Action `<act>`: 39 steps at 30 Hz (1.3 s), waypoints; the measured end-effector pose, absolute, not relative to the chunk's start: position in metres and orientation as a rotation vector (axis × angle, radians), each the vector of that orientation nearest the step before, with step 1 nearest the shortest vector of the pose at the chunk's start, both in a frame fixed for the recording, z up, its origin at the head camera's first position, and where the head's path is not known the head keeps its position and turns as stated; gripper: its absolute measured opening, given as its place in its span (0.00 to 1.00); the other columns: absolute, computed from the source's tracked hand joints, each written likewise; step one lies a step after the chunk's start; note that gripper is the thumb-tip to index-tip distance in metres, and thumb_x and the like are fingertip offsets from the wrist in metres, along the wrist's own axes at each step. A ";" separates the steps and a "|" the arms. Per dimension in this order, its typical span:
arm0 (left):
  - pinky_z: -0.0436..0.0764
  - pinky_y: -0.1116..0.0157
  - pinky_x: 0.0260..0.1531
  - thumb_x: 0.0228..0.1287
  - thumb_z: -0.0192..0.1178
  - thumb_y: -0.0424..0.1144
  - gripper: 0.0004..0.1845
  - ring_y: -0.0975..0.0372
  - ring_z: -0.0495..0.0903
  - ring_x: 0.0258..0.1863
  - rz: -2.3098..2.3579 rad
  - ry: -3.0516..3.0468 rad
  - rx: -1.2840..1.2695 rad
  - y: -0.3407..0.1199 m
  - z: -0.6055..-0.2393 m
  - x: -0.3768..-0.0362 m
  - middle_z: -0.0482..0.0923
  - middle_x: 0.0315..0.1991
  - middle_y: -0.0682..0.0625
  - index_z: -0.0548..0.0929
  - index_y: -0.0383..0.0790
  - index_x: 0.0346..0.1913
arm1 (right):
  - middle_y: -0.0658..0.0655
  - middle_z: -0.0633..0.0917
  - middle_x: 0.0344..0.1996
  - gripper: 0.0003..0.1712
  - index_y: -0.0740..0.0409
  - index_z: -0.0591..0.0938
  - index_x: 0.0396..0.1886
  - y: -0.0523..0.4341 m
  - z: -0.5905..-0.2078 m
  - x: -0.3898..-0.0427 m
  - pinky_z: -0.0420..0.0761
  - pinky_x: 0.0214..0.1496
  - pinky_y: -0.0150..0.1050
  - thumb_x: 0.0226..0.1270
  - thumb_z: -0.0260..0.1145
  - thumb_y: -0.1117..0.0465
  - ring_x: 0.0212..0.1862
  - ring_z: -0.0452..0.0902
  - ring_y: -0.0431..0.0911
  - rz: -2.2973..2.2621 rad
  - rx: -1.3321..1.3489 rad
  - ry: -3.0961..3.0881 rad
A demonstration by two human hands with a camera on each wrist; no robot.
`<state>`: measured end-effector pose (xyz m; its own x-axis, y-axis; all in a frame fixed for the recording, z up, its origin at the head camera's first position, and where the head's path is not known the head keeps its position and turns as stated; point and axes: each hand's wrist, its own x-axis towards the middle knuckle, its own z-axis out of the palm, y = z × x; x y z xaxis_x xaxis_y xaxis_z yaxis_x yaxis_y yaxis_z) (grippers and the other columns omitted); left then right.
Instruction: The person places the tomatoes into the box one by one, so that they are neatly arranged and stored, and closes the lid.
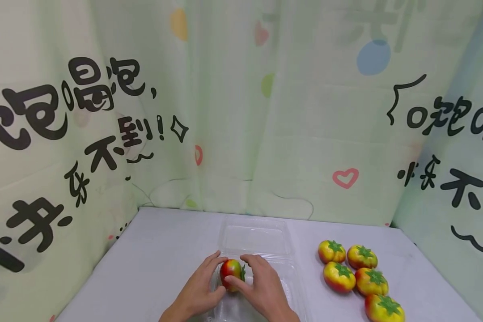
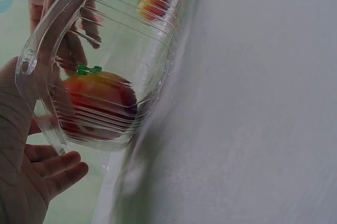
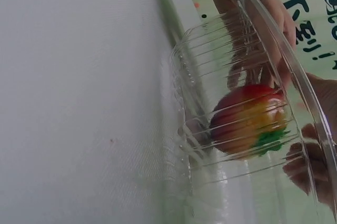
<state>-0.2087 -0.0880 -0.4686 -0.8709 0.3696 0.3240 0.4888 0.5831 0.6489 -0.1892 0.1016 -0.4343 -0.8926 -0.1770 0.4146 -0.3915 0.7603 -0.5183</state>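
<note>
A red-and-yellow toy persimmon (image 1: 231, 273) with a green calyx lies on its side in a clear plastic clamshell box (image 1: 261, 286). My left hand (image 1: 199, 284) curves around the fruit's left side, with its fingertips close to the skin. On the other side is my right hand (image 1: 261, 284), its thumb overlapping the front of the persimmon in the head view. Through the ribbed wall in the right wrist view, the persimmon (image 3: 247, 121) sits low in the box, and right-hand fingers (image 3: 305, 166) show loosely bent near the calyx. Neither hand visibly squeezes it.
Several more toy persimmons (image 1: 340, 276) stand grouped on the white table (image 1: 145, 264) to the right of the box. The box's lid (image 1: 255, 237) is folded back, away from me. Pale green curtains (image 1: 233, 112) with black lettering enclose the table's back and sides.
</note>
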 end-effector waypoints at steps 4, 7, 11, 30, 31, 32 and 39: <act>0.71 0.43 0.57 0.54 0.61 0.39 0.29 0.48 0.68 0.64 -1.164 -2.675 -0.710 -0.087 -0.468 -0.208 0.64 0.68 0.41 0.72 0.45 0.62 | 0.51 0.84 0.45 0.38 0.53 0.80 0.51 0.109 -0.432 -0.187 0.83 0.46 0.44 0.52 0.63 0.30 0.46 0.79 0.46 0.861 0.406 -2.640; 0.71 0.43 0.58 0.54 0.61 0.38 0.29 0.48 0.68 0.64 -1.151 -2.676 -0.704 -0.087 -0.467 -0.208 0.63 0.68 0.40 0.72 0.45 0.62 | 0.50 0.83 0.45 0.36 0.53 0.80 0.51 0.116 -0.429 -0.185 0.83 0.41 0.38 0.52 0.65 0.31 0.45 0.79 0.46 0.856 0.372 -2.660; 0.70 0.42 0.58 0.54 0.61 0.38 0.29 0.47 0.68 0.65 -1.159 -2.684 -0.700 -0.087 -0.466 -0.208 0.63 0.68 0.39 0.72 0.43 0.62 | 0.50 0.83 0.45 0.34 0.51 0.80 0.51 0.124 -0.427 -0.183 0.83 0.38 0.33 0.51 0.68 0.35 0.45 0.79 0.46 0.882 0.305 -2.680; 0.69 0.44 0.60 0.55 0.59 0.39 0.29 0.49 0.67 0.66 -1.185 -2.741 -0.645 -0.085 -0.467 -0.209 0.62 0.70 0.42 0.71 0.45 0.63 | 0.51 0.83 0.45 0.34 0.51 0.81 0.51 0.158 -0.427 -0.180 0.84 0.40 0.37 0.48 0.71 0.37 0.44 0.78 0.45 0.866 0.098 -2.698; 0.69 0.44 0.60 0.55 0.59 0.39 0.29 0.49 0.67 0.66 -1.181 -2.739 -0.646 -0.085 -0.467 -0.209 0.62 0.70 0.42 0.71 0.45 0.63 | 0.51 0.83 0.45 0.34 0.51 0.81 0.51 0.160 -0.427 -0.180 0.84 0.40 0.37 0.48 0.71 0.36 0.44 0.78 0.45 0.869 0.092 -2.703; 0.69 0.44 0.60 0.55 0.59 0.39 0.29 0.49 0.67 0.66 -1.179 -2.735 -0.649 -0.085 -0.467 -0.209 0.62 0.70 0.42 0.71 0.45 0.63 | 0.51 0.83 0.45 0.35 0.51 0.81 0.51 0.161 -0.427 -0.180 0.84 0.40 0.37 0.48 0.70 0.35 0.44 0.78 0.45 0.872 0.087 -2.707; 0.70 0.44 0.59 0.55 0.59 0.38 0.29 0.49 0.67 0.65 -1.173 -2.724 -0.662 -0.086 -0.466 -0.207 0.62 0.69 0.42 0.71 0.45 0.63 | 0.53 0.83 0.47 0.35 0.52 0.81 0.52 0.172 -0.425 -0.180 0.84 0.43 0.41 0.48 0.71 0.36 0.44 0.78 0.46 0.899 0.050 -2.737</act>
<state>-0.2074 -0.0858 -0.4662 -0.9002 0.3499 0.2594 0.4289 0.6080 0.6681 -0.1796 0.1721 -0.4249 -0.9657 0.0482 0.2553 -0.1125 0.8081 -0.5782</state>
